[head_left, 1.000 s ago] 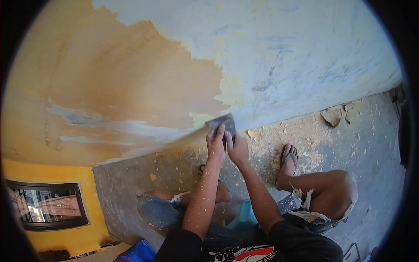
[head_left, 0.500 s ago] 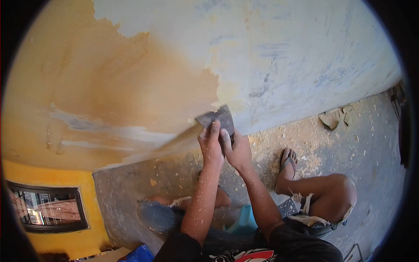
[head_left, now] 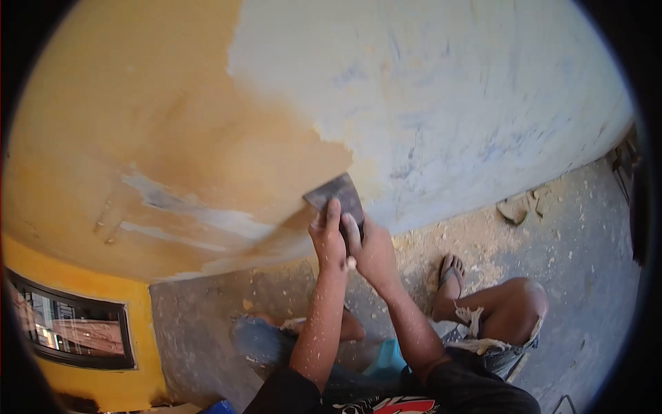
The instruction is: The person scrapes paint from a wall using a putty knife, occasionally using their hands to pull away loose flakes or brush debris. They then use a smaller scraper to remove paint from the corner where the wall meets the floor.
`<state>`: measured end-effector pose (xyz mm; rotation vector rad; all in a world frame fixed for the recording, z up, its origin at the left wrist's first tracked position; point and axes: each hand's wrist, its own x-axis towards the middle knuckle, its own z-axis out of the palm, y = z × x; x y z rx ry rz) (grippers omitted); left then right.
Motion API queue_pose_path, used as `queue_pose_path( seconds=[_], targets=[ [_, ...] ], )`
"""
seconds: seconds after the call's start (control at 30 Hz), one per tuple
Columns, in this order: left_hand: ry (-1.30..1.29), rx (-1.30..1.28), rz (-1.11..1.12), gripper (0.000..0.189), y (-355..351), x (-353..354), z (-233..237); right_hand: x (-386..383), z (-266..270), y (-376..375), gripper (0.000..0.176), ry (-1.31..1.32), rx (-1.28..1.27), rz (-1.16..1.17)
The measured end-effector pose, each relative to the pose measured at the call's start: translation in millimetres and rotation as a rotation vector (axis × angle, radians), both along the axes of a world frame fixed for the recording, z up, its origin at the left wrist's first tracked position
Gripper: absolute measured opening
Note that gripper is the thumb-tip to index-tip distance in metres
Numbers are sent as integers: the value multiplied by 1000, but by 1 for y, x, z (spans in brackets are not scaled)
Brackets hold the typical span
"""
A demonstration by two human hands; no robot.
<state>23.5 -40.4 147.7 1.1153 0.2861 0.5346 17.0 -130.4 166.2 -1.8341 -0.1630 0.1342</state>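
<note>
Both of my hands are closed around a scraper with a wide, dark metal blade (head_left: 339, 191). My left hand (head_left: 328, 238) grips it from the left, with a finger stretched along the blade. On the other side, my right hand (head_left: 374, 252) wraps the handle, most of which is hidden by my fingers. The blade's far edge is at the wall (head_left: 207, 131), just below the ragged border between orange paint and the pale stripped surface. Whether the edge touches the wall is hard to tell. Pale flecks dot my forearms.
Paint chips (head_left: 441, 238) litter the grey floor (head_left: 207, 310) along the wall's foot. Larger curled flakes (head_left: 514, 209) lie to the right. My sandalled foot (head_left: 452, 276) is on the floor. A light-blue plastic object (head_left: 387, 359) is beneath me. A dark-framed window (head_left: 72, 324) is at lower left.
The view has shifted, so the wall's paint border appears farther right and lower. The scraper stays in both hands with its blade turned slightly. A pale chip now shows by my wrists.
</note>
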Motion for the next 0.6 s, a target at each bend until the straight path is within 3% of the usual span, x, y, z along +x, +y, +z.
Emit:
queue_pose_path(
  seconds=[0.07,0.17,0.23,0.4,0.6],
  targets=[
    [-19,36,40,26,-1,8,21,-1,10,3,41,-10,86,-32],
    [-41,141,-26,31,-3,8,85,10,65,-5,40,-26,130,10],
    [-49,143,-21,31,-7,6,91,7,72,-6,40,-87,113,-9],
    [84,-36,-46,27,-13,-2,-24,-5,-46,-3,42,-40,-60,-144],
    [63,-209,-23,22,-40,3,-34,-1,-27,-33,47,-1,-237,-113]
  ],
)
